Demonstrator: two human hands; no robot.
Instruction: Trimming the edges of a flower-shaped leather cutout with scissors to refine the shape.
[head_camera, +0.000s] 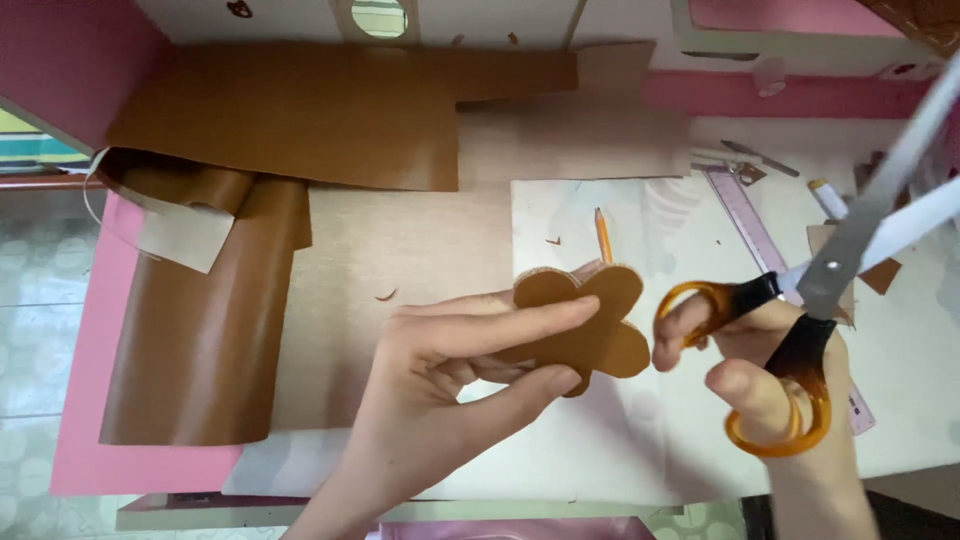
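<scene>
My left hand (455, 375) pinches a brown flower-shaped leather cutout (592, 318) between fingers and thumb, holding it above the table. To its right, my right hand (775, 390) grips a pair of scissors (800, 320) with amber-and-black handles. The long grey blades point up and to the right, away from the cutout. The blades are slightly apart. The right thumb sits close to the cutout's right edge.
A large sheet of brown leather (300, 110) lies at the back, with a rolled brown piece (200, 320) at left. A pencil (603, 235) and a ruler (745, 215) rest on white paper (560, 440). Pink board (90, 400) edges the left side.
</scene>
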